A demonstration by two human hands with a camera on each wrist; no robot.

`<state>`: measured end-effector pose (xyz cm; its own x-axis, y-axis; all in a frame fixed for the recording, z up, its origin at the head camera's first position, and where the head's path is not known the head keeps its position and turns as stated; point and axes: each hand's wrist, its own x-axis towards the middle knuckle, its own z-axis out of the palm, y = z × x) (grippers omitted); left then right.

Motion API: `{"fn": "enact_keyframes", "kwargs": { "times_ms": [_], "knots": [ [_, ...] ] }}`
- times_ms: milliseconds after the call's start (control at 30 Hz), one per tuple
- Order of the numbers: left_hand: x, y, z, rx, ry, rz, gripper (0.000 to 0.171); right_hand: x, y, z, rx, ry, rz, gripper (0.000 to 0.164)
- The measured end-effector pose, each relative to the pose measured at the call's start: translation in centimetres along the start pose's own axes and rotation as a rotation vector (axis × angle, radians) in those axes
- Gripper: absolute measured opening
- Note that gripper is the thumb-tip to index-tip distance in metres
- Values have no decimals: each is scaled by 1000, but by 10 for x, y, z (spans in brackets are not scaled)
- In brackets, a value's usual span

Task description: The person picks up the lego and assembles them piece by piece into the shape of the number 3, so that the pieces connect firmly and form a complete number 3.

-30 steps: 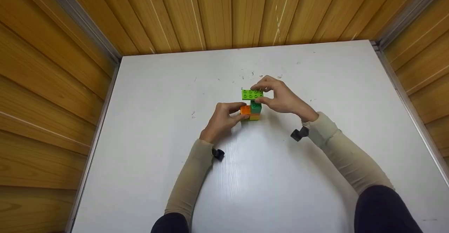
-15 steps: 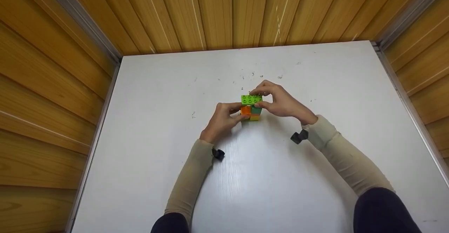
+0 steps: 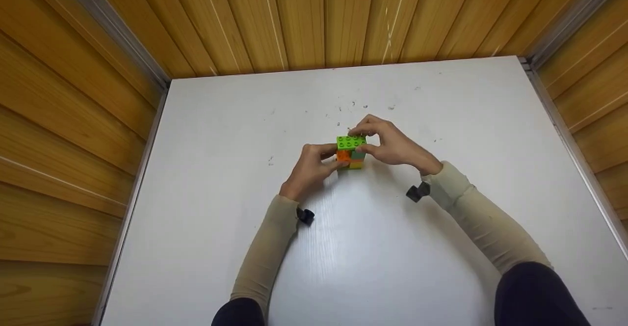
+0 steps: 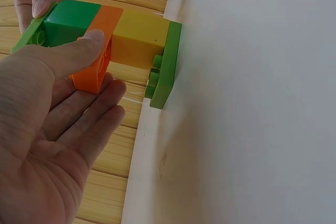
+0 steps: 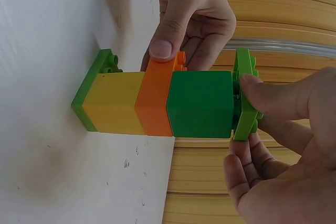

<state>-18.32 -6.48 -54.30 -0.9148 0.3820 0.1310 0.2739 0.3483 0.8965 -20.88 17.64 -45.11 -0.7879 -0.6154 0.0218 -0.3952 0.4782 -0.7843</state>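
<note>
A tower of toy building bricks stands on the table. From the bottom it has a green plate [image 4: 170,62], a yellow block [image 5: 114,103], an orange brick [image 5: 155,98] and a dark green block [image 5: 200,103]. My left hand [image 3: 312,162] pinches the orange brick's overhanging end, thumb on the near side and fingers behind. Above the dark green block, my right hand [image 3: 391,143] holds a light green studded plate [image 3: 348,142] between thumb and fingers. The right wrist view shows the block's studs in a narrow gap under that plate.
The white tabletop [image 3: 221,120] carries small dark scuff marks beyond the hands. Wood-panelled walls [image 3: 304,16] stand behind and at both sides, with metal strips in the corners. A small black device [image 3: 418,191] hangs at the right wrist, another [image 3: 305,216] at the left.
My right hand has lowered the light green plate towards the tower, so it now covers the dark green block's top in the head view. The left hand has kept its grip and place.
</note>
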Motion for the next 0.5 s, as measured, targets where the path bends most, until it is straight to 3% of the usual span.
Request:
{"fn": "enact_keyframes", "kwargs": {
  "times_ms": [500],
  "knots": [
    [0,2,-1,-4,12,14,38,-1,-1,2,-13,3,10,35]
  ]
}}
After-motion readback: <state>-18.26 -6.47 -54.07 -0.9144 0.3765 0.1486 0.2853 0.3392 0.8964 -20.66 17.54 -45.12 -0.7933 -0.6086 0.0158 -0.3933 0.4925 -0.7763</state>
